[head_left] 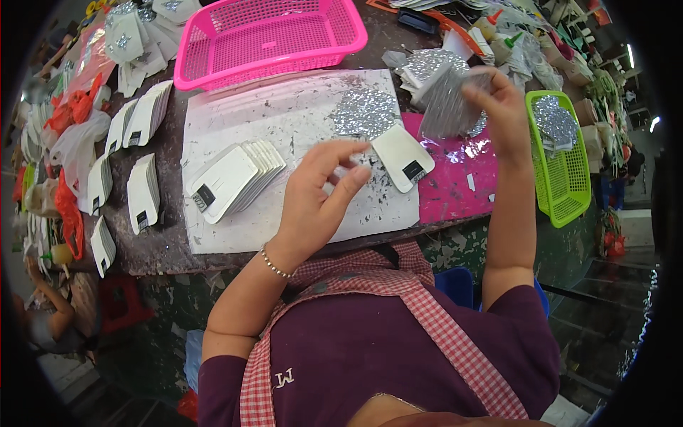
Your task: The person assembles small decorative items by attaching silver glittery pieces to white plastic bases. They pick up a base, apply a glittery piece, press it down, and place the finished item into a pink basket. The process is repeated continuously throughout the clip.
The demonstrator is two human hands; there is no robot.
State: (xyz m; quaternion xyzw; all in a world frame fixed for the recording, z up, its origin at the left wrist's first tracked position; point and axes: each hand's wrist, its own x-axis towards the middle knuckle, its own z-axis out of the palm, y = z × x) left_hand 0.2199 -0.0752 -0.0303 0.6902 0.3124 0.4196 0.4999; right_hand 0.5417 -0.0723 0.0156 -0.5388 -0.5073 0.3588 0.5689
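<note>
My right hand [504, 110] is raised over the pink sheet [455, 185], pinching a thin grey, shiny sheet [452, 103] smeared by motion. Over the white work mat [213, 121], my left hand [324, 188] is held with thumb and fingers apart and nothing between them. Just beyond its fingertips lies a single white rounded card [398, 153] with a black patch, partly on the mat and partly on the pink sheet. A fanned stack of similar white cards [228, 181] lies left of that hand. Silver glittery pieces [366, 112] are spread above the single card.
A pink basket [270, 67] stands at the back, a green basket [544, 188] with silver pieces on the right. More card stacks [144, 192] stand at the left. Glue bottles [506, 46] and clutter line the back right. Another person's arm [53, 299] shows far left.
</note>
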